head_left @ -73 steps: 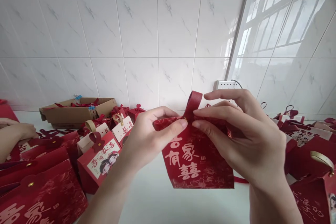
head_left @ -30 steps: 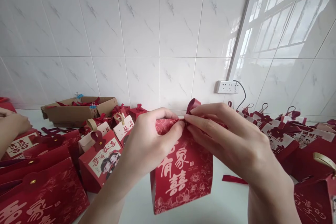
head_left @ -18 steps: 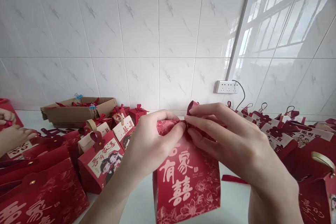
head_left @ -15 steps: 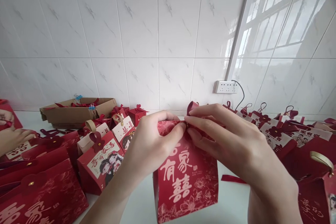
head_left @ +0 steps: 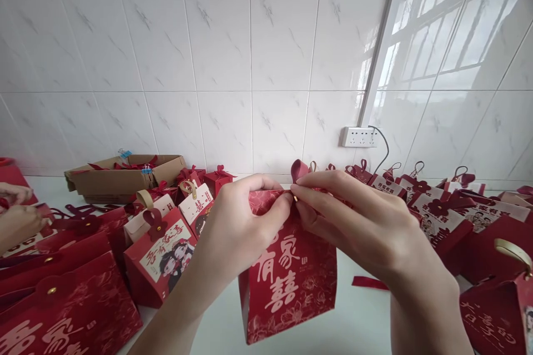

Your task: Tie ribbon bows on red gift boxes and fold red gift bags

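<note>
A red gift box [head_left: 287, 283] with pale Chinese characters and flower line art hangs tilted between my hands at the centre. My left hand [head_left: 254, 222] is closed on its top left edge, thumb in front and fingers behind. At the top middle, my right hand [head_left: 358, 216] pinches beside a small gold fastener, its fingertips touching my left thumb. A dark red ribbon loop [head_left: 298, 169] stands up just above the fingertips. The back of the box top is hidden by my hands.
Many red boxes stand at left [head_left: 79, 299] and right [head_left: 445, 222]. A cardboard tray [head_left: 120, 180] with ribbons is at the back left. A red strip [head_left: 370, 283] lies on the white table [head_left: 353, 321]. Another person's hands [head_left: 20, 216] work at far left.
The box has swung slightly left and up at its bottom. My right hand has shifted a little left. The other person's hands have moved left.
</note>
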The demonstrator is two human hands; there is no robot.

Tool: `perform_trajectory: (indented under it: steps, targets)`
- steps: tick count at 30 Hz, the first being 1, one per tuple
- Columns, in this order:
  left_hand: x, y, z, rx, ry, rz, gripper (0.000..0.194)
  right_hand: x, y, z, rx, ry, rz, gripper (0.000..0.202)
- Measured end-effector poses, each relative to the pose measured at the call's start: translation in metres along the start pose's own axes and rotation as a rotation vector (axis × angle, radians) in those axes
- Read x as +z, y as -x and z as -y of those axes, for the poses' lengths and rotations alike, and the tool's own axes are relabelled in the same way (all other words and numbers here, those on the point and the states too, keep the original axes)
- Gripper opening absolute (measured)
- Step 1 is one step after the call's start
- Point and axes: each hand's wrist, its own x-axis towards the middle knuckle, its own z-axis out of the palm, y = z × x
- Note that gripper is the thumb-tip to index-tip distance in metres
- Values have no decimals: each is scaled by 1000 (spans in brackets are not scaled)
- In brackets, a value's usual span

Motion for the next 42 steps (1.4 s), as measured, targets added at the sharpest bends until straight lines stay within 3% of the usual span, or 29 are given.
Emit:
perform_trajectory:
  steps: [11,17,42]
  targets:
    - [-4,0,-2,-8,-24,86,14,-2,1,0,66,-33,68,12]
    - [-3,1,-1,-18,-61,76,12,1,0,1,110,-40,111,11]
    - [-4,4,2,11,-156,60,18,-3,2,-4,103,-101,47,6]
